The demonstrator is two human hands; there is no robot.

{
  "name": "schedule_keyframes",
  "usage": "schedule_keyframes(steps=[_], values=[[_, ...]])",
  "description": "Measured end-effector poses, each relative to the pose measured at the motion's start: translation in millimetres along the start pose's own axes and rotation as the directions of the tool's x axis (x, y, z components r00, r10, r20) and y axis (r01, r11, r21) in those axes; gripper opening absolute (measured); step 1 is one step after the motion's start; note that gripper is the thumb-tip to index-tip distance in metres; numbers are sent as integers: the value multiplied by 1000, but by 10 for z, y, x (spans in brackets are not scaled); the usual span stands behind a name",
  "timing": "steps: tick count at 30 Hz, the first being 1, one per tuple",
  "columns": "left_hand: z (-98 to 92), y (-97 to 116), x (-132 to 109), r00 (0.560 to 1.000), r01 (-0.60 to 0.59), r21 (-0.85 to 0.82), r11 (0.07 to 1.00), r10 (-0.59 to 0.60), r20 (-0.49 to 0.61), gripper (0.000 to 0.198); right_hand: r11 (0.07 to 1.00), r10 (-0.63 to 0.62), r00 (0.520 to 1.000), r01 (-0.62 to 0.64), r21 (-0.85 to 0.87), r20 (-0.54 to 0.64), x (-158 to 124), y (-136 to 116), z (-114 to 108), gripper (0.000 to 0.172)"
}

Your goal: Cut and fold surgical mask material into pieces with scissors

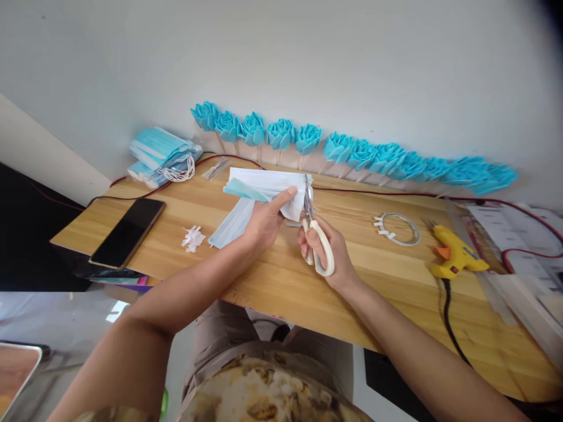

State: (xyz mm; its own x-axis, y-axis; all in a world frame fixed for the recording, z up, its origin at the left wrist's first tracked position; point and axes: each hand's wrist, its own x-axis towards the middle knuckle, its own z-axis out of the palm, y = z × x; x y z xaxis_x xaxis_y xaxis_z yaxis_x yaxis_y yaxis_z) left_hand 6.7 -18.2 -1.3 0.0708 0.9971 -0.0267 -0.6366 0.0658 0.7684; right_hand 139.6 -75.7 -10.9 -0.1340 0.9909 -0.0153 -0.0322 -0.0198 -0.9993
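My left hand [266, 223] is closed on a face mask [268, 177], thumb on top, its white and blue layers partly unfolded. In my right hand [328, 249] is a pair of scissors [324, 246] with cream handles. The blades lie at the right end of the mask, pointing away from me; whether they are fully closed is hard to tell. A pale blue piece of mask [231, 224] lies on the table beneath my left hand. Left of it sits a small pile of white scraps [193, 238].
Blue mask flowers [281, 135] on sticks lean along the wall. A stack of masks [160, 152] and a phone [128, 233] lie left on the wooden table [281, 293]. At right are a tape roll [399, 228], a yellow glue gun [457, 252] and a plastic box [523, 293].
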Motion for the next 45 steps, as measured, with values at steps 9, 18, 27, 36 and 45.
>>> schedule_keyframes(steps=[9, 18, 27, 36, 45], values=[[-13, -50, -11, 1000, -16, 35, 999, 15, 18, 30, 995, -91, 993, 93, -23, 74, 21, 4, -42, 55], [-15, 7, 14, 1000, -31, 23, 999, 31, 7, 35, 999, -47, 995, 49, -17, 82, 25, 42, -49, 61], [-17, -21, -23, 997, 15, 101, 995, -22, 73, 33, 994, -107, 991, 109, -26, 81, 39, 9, -70, 51], [-20, -52, -15, 997, 4, 79, 997, -10, 80, 33, 995, -96, 992, 97, -4, 80, 52, 8, -95, 48], [-27, -54, -2, 999, -14, 71, 997, 11, 36, 34, 997, -76, 992, 76, 2, 97, 56, 3, -105, 49]])
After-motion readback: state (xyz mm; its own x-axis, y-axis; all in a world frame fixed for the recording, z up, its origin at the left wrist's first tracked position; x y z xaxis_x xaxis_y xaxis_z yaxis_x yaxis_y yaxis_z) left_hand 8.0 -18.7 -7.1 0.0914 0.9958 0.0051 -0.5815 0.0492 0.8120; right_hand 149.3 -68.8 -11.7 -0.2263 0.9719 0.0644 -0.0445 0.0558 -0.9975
